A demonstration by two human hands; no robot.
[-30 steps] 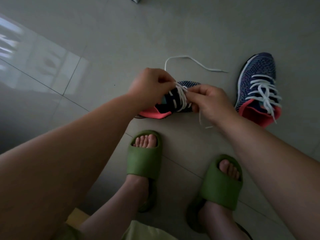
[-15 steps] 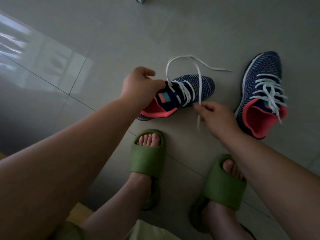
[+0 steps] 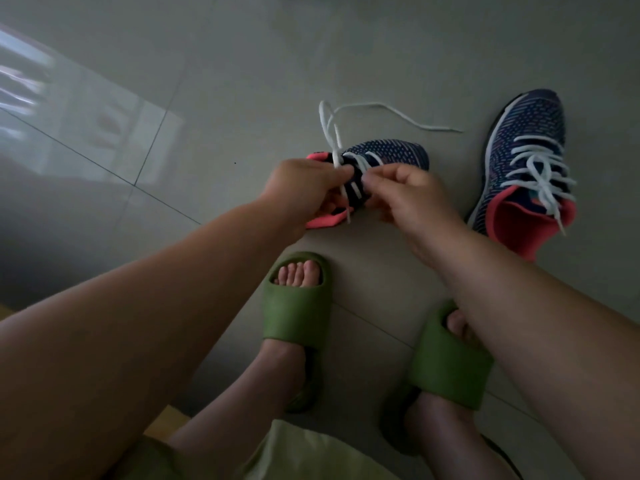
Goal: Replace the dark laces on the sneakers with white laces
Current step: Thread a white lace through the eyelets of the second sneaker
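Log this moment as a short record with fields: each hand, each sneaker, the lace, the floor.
left hand: grips the near sneaker at its pink collar end
right hand: fingers curled at the lacing, pinching the white lace
near sneaker: on its side, partly laced in white
white lace: loops above the near sneaker, one loose end trails on the floor toward the far sneaker
far sneaker: upright on the floor, laced in white, untied
floor: grey tiles
slippers: green, on both feet
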